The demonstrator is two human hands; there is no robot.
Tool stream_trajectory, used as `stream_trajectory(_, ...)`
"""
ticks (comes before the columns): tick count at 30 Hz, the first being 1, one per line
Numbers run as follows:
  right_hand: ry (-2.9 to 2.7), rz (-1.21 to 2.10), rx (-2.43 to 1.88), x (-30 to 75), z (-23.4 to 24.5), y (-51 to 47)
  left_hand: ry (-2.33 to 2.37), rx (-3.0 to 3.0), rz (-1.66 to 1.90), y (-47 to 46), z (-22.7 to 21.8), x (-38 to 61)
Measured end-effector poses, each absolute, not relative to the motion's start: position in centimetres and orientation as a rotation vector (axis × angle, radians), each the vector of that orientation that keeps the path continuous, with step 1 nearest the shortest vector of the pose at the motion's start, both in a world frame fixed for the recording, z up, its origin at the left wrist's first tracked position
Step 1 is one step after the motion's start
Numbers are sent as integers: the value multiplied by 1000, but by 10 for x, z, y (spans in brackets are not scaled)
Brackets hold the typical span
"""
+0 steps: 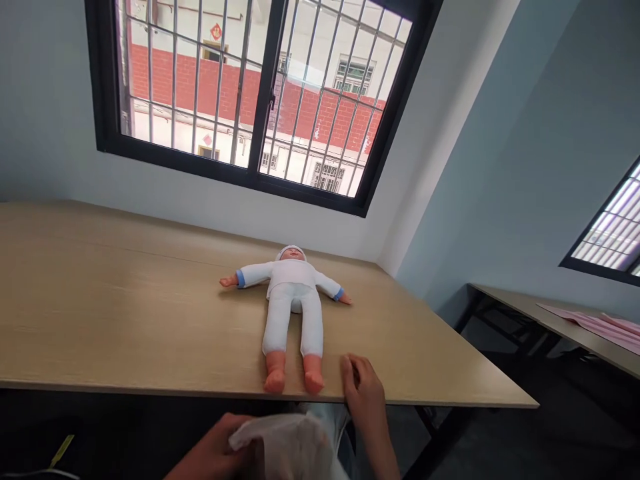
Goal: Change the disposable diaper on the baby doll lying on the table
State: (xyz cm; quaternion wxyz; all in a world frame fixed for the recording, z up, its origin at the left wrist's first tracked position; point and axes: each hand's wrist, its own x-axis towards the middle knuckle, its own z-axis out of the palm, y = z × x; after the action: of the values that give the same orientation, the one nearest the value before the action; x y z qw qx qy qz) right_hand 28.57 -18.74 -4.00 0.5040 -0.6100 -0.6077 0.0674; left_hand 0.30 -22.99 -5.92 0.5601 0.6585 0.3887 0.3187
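A baby doll (291, 303) in white clothes with blue cuffs lies on its back on the wooden table (125, 313), arms spread, bare feet at the near edge. My right hand (364, 390) rests on that edge just right of the doll's feet, fingers curled and holding nothing. Below the table edge my left hand (215, 450) grips a crumpled white cloth or bag (287, 443).
A barred window (255, 93) fills the wall behind the table. A second table (555, 320) with pink sheets (600, 325) stands at the right, with a gap of dark floor between the two. A yellow object (61, 451) lies low at the left.
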Motion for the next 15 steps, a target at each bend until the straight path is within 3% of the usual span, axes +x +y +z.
stream_trajectory(6,-827,536,-1311,264,-44,-259,1114,1265,1118,-229,16,6)
stream_trajectory(10,-942,356,-1287,242,-32,-282,1154,1137,1092,-233,33,13)
stream_trajectory(15,-1547,16,-1022,213,-19,-290,1094,1077,1030,-237,20,20)
